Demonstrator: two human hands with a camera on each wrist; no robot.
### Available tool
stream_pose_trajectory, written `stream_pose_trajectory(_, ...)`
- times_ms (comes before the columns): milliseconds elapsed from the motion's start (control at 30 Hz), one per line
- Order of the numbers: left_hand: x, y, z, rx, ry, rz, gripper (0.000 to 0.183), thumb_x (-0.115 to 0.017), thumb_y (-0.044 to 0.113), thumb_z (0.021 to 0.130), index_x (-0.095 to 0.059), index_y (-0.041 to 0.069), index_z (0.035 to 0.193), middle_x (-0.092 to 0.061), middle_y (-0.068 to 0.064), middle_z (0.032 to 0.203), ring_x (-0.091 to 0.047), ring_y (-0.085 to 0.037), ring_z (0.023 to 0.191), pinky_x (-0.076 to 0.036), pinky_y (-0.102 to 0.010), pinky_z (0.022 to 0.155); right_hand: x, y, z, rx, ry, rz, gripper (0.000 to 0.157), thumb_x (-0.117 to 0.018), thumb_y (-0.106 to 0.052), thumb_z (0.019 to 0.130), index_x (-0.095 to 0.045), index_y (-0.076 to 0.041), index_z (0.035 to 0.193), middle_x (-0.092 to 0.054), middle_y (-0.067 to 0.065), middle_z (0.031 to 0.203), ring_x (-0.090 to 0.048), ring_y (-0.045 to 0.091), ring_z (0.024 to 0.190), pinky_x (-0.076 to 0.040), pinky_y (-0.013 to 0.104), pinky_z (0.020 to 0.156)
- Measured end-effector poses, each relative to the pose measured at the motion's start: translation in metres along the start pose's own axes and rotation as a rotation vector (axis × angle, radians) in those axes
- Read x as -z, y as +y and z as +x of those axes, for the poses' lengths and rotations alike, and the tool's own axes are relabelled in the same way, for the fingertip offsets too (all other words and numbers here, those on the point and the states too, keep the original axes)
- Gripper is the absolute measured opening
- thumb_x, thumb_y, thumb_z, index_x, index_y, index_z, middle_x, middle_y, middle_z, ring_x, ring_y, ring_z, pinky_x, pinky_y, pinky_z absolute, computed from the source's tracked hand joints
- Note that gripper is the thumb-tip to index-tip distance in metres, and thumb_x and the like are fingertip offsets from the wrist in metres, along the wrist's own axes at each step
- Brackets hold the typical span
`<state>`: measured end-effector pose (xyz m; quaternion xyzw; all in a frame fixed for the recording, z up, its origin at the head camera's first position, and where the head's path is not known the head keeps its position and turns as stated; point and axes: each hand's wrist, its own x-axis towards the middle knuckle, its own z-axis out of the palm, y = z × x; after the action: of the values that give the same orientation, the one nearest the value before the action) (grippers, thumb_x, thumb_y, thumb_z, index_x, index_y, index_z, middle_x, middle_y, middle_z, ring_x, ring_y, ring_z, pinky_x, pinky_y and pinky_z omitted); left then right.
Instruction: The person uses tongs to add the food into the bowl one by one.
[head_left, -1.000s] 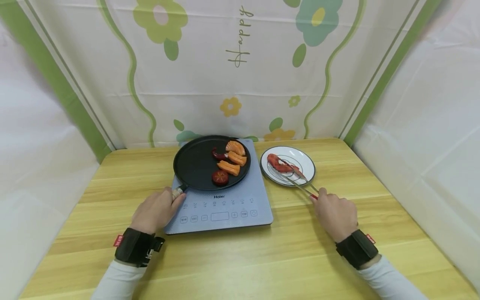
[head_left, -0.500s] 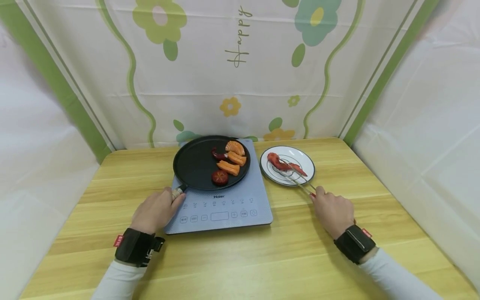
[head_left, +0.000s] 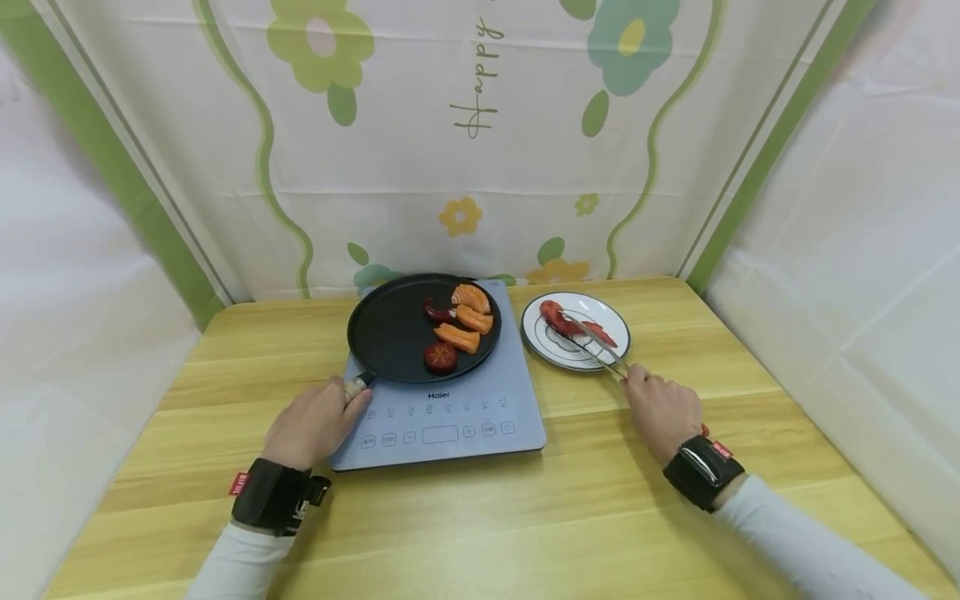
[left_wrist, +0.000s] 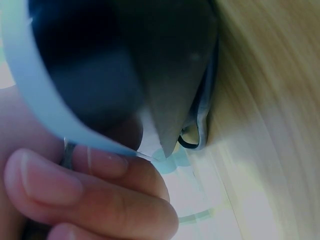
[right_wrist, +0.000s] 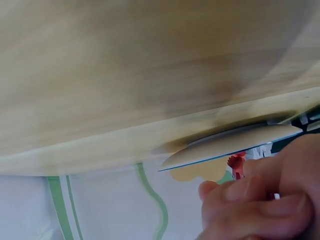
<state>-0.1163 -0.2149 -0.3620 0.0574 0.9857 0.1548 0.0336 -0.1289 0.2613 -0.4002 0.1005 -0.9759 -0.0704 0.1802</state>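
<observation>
My left hand (head_left: 311,425) grips the handle (head_left: 358,386) of a flat black frying pan (head_left: 386,333). My right hand (head_left: 663,408) holds metal tongs (head_left: 606,357) that reach left over a white plate (head_left: 603,310) with dark rings. Between and beside the tong tips lies a red crayfish (head_left: 557,318), its tail end pointing right. In the right wrist view, the fingers (right_wrist: 245,200) are curled and a red bit of the crayfish (right_wrist: 236,164) shows past the plate's edge. The left wrist view shows curled fingers (left_wrist: 100,200) below the pan's handle side.
The pan sits on a pale blue induction cooker (head_left: 450,433). In it are several orange salmon pieces (head_left: 457,337), a tomato slice (head_left: 440,357) and a dark red chili (head_left: 437,311). A patterned white cloth (head_left: 390,167) stands behind the wooden table (head_left: 487,525).
My right hand has shifted slightly left and forward and turned. The tongs have moved with it, and the crayfish has slid a little right on the plate. My left hand stays on the handle.
</observation>
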Motion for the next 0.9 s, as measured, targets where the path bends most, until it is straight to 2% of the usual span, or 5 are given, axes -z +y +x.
stream_pose_trajectory(167,-0.001,0.001,0.000,0.003,-0.004,-0.003,0.045,-0.043,0.048,0.099,-0.047,0.004,0.095,-0.041,-0.006,0.069,-0.045,-0.020,0.062,-0.033,-0.033,0.054,-0.007,0.007,0.003,0.036,0.037,-0.016,0.027,-0.047,-0.021,0.100,-0.036,-0.005,0.082,-0.033,0.002,0.055,-0.034,0.018,0.042,-0.026,0.035,0.035)
stream_pose_trajectory(367,-0.001,0.002,0.001,0.005,-0.002,0.005,0.046,-0.043,0.048,0.099,-0.048,0.003,0.097,-0.042,-0.006,0.070,-0.045,-0.020,0.063,-0.034,-0.033,0.055,-0.008,0.014,0.005,0.042,-0.005,0.004,0.026,-0.045,-0.021,0.101,-0.038,-0.005,0.083,-0.036,0.003,0.056,-0.037,0.020,0.042,-0.028,0.037,0.035)
stream_pose_trajectory(567,0.000,0.002,0.000,0.010,-0.007,-0.001,0.044,-0.043,0.048,0.099,-0.047,0.004,0.094,-0.041,-0.006,0.070,-0.045,-0.020,0.061,-0.033,-0.033,0.053,0.000,0.021,0.013,0.027,-0.093,0.021,0.026,-0.044,-0.026,0.102,-0.046,-0.004,0.089,-0.038,0.004,0.057,-0.039,0.020,0.045,-0.030,0.038,0.036)
stream_pose_trajectory(800,0.000,0.002,0.000,0.010,-0.002,0.001,0.044,-0.043,0.047,0.099,-0.047,0.004,0.093,-0.041,-0.006,0.069,-0.045,-0.020,0.061,-0.033,-0.033,0.052,0.018,0.032,0.027,-0.012,-0.165,0.163,0.034,-0.045,-0.033,0.101,-0.046,-0.010,0.076,-0.038,0.002,0.055,-0.039,0.020,0.044,-0.030,0.036,0.036)
stream_pose_trajectory(900,0.000,0.001,0.000,0.016,-0.003,0.004,0.045,-0.043,0.048,0.099,-0.047,0.004,0.093,-0.041,-0.006,0.069,-0.045,-0.019,0.060,-0.032,-0.032,0.052,0.026,0.038,0.034,-0.039,-0.270,0.268,0.039,-0.041,-0.037,0.102,-0.042,-0.012,0.073,-0.036,0.002,0.058,-0.038,0.018,0.048,-0.029,0.034,0.042)
